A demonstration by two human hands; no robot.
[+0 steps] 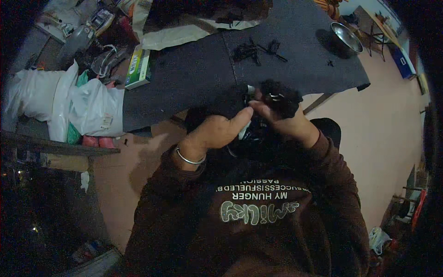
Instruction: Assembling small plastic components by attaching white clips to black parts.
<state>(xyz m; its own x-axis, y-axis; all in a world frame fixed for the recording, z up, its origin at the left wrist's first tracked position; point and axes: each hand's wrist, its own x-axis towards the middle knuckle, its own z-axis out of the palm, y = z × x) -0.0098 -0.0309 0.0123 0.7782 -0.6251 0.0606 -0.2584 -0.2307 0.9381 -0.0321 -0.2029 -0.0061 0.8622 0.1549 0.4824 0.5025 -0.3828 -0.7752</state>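
- The left hand (217, 131) was raised in front of the chest, a metal bangle (188, 158) on its wrist, thumb stretched toward the right hand and fingers curled around dark material with a small pale piece showing just under the thumb.
- The right hand (281, 117) met the left at the thumb tips; its fingers were closed on a black fluffy bundle (281, 99), which sat at the near edge of the table, directly above both hands.
- What the pale piece was could not be determined.
- The dark felt-covered table (194, 78) lay just beyond the hands.
- Loose black threads (256, 50) lay on the felt, well apart from the hands.
- A green and white box (138, 68) rested at the table's left edge, beside white plastic bags (69, 104).
- A metal bowl (347, 37) stood at the far right corner.
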